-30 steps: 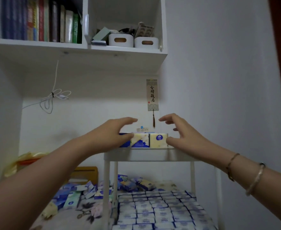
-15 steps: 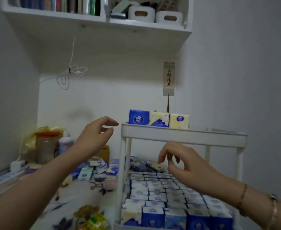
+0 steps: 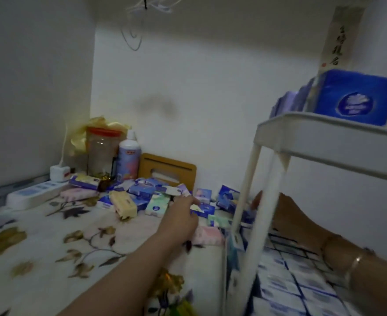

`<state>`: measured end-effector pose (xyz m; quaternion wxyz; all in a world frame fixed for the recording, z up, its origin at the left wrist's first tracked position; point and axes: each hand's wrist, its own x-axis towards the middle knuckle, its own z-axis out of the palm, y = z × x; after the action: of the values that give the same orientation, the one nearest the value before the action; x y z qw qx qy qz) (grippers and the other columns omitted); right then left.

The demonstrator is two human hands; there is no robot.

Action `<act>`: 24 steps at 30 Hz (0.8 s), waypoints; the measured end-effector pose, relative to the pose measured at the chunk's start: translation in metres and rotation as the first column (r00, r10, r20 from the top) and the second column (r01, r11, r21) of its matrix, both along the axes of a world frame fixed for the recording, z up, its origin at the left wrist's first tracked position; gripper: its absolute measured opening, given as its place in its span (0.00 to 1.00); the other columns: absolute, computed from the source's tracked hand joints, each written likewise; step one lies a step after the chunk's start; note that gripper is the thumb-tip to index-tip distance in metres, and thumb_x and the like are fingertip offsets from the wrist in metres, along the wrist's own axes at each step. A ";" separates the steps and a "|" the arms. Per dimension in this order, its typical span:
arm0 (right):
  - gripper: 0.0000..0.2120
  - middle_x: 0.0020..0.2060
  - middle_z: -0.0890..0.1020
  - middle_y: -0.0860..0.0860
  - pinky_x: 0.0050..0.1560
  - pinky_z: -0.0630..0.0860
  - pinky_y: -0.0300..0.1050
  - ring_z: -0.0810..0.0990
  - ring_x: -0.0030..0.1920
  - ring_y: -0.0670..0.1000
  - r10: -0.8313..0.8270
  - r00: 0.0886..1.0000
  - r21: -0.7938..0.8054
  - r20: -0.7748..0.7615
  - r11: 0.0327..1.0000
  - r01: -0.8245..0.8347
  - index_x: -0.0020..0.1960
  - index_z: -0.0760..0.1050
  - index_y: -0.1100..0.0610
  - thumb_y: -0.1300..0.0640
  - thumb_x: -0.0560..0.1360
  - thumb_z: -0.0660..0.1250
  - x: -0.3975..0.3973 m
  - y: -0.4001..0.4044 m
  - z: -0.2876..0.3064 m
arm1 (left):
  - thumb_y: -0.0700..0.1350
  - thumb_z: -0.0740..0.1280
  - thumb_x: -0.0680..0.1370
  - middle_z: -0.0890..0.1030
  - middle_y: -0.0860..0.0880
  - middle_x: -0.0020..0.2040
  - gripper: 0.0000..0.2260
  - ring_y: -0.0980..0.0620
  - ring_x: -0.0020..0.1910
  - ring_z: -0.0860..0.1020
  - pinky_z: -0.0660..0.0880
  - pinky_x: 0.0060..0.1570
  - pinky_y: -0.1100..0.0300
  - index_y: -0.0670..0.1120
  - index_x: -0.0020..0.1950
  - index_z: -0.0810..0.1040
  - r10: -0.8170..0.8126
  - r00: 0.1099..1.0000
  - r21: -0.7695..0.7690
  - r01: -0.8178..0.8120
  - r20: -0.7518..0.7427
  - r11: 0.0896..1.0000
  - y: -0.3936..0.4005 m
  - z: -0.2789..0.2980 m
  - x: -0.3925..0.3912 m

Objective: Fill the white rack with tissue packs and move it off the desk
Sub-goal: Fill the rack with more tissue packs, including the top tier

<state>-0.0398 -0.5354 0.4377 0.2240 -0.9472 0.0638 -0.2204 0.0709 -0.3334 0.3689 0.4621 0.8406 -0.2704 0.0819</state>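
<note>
Reaching over the flowered desk cover [image 3: 51, 247], a person's left hand [image 3: 183, 215] stretches its fingers [image 3: 193, 201] toward the loose tissue packs [image 3: 142, 197] heaped left of the white rack [image 3: 325, 137]; whether the fingertips pinch a pack cannot be told through the blur. The right hand [image 3: 279, 213] lies behind the rack's front post, its fingers hidden. The rack stands on the desk, its lower shelf tiled with packs and a blue pack [image 3: 357, 96] on its top shelf. Beyond the heap, farther left of the rack, stand a clear jar [image 3: 101, 151], a spray bottle [image 3: 129, 156] and a power strip [image 3: 35, 192].
</note>
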 end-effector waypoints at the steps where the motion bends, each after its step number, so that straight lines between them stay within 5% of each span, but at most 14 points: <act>1: 0.09 0.36 0.78 0.50 0.47 0.77 0.45 0.77 0.40 0.53 -0.002 1.000 -0.015 -0.024 1.000 0.002 0.38 0.77 0.56 0.68 0.72 0.68 0.021 -0.008 -0.004 | 0.38 0.60 0.75 0.75 0.46 0.64 0.17 0.47 0.63 0.72 0.70 0.62 0.53 0.50 0.62 0.76 0.004 1.000 0.048 -0.004 0.010 0.999 -0.008 -0.005 0.012; 4: 0.05 0.39 0.77 0.50 0.38 0.71 0.28 0.78 0.44 0.51 -0.041 0.989 -0.078 -0.144 0.997 0.030 0.50 0.77 0.62 0.65 0.74 0.67 0.068 -0.025 -0.016 | 0.43 0.59 0.77 0.70 0.48 0.70 0.21 0.44 0.67 0.68 0.68 0.65 0.51 0.52 0.71 0.69 0.002 0.999 0.208 -0.011 0.044 0.978 -0.029 -0.015 0.033; 7: 0.01 0.42 0.77 0.56 0.42 0.69 0.35 0.77 0.45 0.54 -0.047 0.989 -0.113 -0.137 0.993 0.031 0.47 0.75 0.61 0.64 0.75 0.66 0.103 -0.031 -0.025 | 0.50 0.56 0.79 0.57 0.51 0.77 0.24 0.41 0.72 0.57 0.59 0.69 0.49 0.54 0.76 0.59 -0.010 1.000 0.375 0.004 0.013 0.927 -0.041 -0.023 0.045; 10: 0.08 0.43 0.74 0.52 0.32 0.66 0.28 0.73 0.38 0.45 -0.104 0.989 -0.150 -0.106 0.985 0.088 0.48 0.68 0.54 0.60 0.74 0.68 0.122 -0.035 -0.029 | 0.55 0.56 0.78 0.53 0.53 0.78 0.25 0.39 0.72 0.52 0.56 0.69 0.46 0.55 0.75 0.59 -0.017 1.000 0.446 0.024 -0.021 0.895 -0.044 -0.022 0.050; 14: 0.16 0.48 0.75 0.54 0.31 0.64 0.35 0.70 0.37 0.45 -0.235 0.951 -0.169 -0.200 0.965 0.203 0.55 0.65 0.52 0.49 0.74 0.68 0.132 -0.045 -0.042 | 0.56 0.60 0.75 0.62 0.49 0.73 0.22 0.39 0.69 0.57 0.61 0.66 0.45 0.50 0.67 0.63 -0.014 1.000 0.435 0.015 -0.006 0.900 -0.043 -0.021 0.051; 19: 0.19 0.58 0.77 0.59 0.48 0.69 0.39 0.76 0.49 0.53 -0.233 0.896 -0.246 -0.379 0.958 0.145 0.65 0.66 0.63 0.53 0.79 0.61 0.125 -0.034 -0.037 | 0.55 0.64 0.73 0.66 0.45 0.68 0.28 0.38 0.70 0.56 0.60 0.68 0.45 0.47 0.69 0.60 0.001 0.998 0.395 0.023 -0.062 0.919 -0.041 -0.017 0.049; 24: 0.18 0.50 0.76 0.56 0.50 0.74 0.45 0.77 0.50 0.56 -0.275 0.881 -0.383 -0.384 0.916 0.119 0.63 0.69 0.63 0.52 0.79 0.61 0.114 -0.025 -0.029 | 0.58 0.68 0.70 0.67 0.47 0.68 0.34 0.43 0.68 0.62 0.65 0.65 0.47 0.46 0.70 0.60 0.011 0.997 0.274 0.012 -0.080 0.962 -0.039 -0.026 0.056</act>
<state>0.0744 -0.5605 0.4091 0.0093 -0.9849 0.1690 -0.0356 0.1269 -0.3726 0.3433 0.3517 0.8991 -0.2604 0.0095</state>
